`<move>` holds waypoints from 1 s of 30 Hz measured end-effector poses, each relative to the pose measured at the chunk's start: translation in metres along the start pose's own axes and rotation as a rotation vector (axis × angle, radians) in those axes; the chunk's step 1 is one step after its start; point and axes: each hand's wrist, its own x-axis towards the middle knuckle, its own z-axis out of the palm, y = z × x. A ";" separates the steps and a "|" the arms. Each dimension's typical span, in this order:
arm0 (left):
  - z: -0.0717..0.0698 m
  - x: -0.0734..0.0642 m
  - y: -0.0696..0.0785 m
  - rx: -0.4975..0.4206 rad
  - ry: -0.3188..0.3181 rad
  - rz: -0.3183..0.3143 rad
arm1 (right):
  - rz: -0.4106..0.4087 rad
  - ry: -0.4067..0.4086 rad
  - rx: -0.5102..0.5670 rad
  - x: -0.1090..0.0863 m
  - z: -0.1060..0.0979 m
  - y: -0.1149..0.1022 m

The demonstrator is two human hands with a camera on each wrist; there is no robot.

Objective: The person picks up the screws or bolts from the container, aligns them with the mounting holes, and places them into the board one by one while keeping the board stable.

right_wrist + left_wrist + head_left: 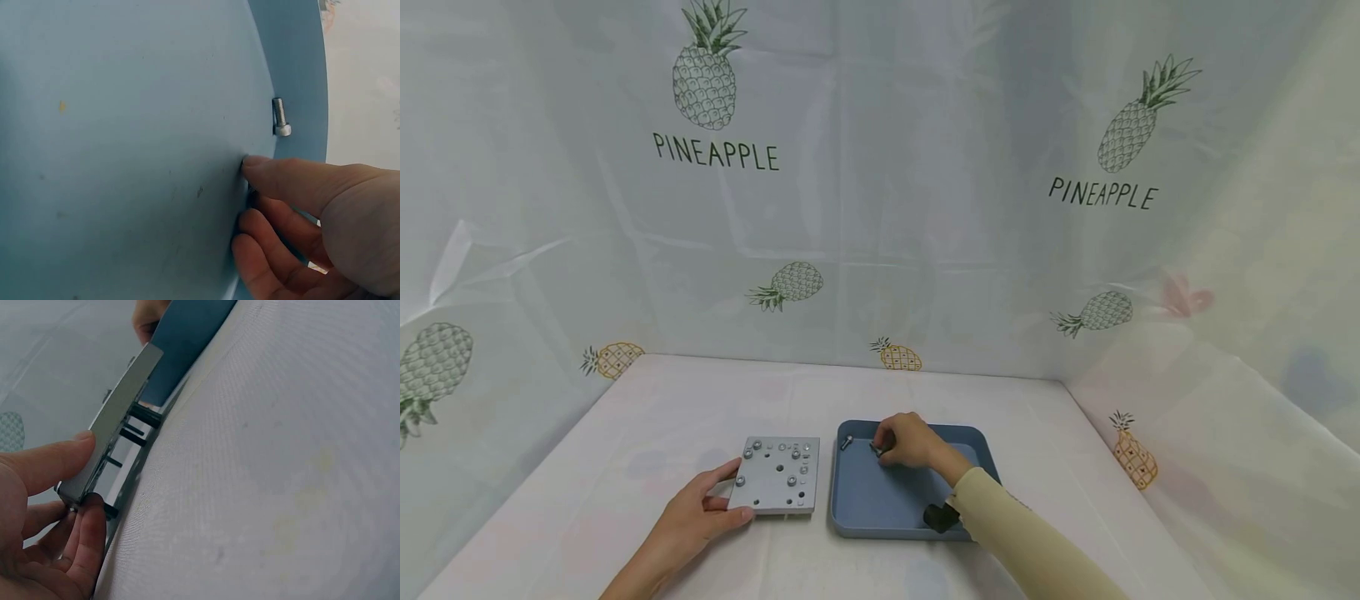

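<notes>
My left hand [697, 510] grips a square metal plate [767, 497] at its left side, the thumb on the near edge. Several socket-head screws [792, 481] stand in the plate among bare holes. Dark screw ends [145, 415] jut from its underside in the left wrist view. Inside the blue tray [880, 518], toward the back, my right hand [912, 442] pinches a small screw [876, 450], mostly hidden by the fingers. Another socket-head screw [280, 119] lies beside it against the tray wall.
The tray stands just right of the plate on a white covered table [700, 400]. A black object [940, 517] shows at my right cuff, over the tray's near right corner. Pineapple-printed sheeting [895, 183] hangs behind and at both sides.
</notes>
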 end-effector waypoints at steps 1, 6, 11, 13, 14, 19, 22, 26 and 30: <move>0.000 0.000 0.000 0.002 0.001 -0.002 | 0.002 0.005 0.000 0.000 0.000 0.000; 0.000 -0.001 0.001 -0.006 0.001 -0.007 | 0.025 0.046 -0.019 0.001 0.003 0.002; 0.000 -0.003 0.002 -0.024 -0.003 -0.001 | 0.079 0.077 -0.035 0.002 0.004 0.002; -0.001 -0.003 0.002 -0.028 -0.005 0.003 | 0.106 0.079 -0.032 0.002 0.004 0.001; -0.001 -0.003 0.002 -0.028 -0.006 0.005 | 0.115 0.079 -0.027 0.002 0.004 0.001; -0.001 -0.003 0.001 -0.027 -0.009 0.008 | 0.132 0.086 -0.027 0.001 0.004 -0.003; -0.001 -0.003 0.000 -0.024 -0.010 0.004 | 0.119 0.084 -0.040 0.000 0.004 -0.003; -0.001 -0.002 0.000 -0.020 -0.010 0.000 | 0.077 0.081 -0.037 -0.002 0.002 -0.003; -0.001 -0.002 0.001 -0.013 -0.006 0.002 | 0.036 0.072 -0.005 -0.005 -0.002 -0.001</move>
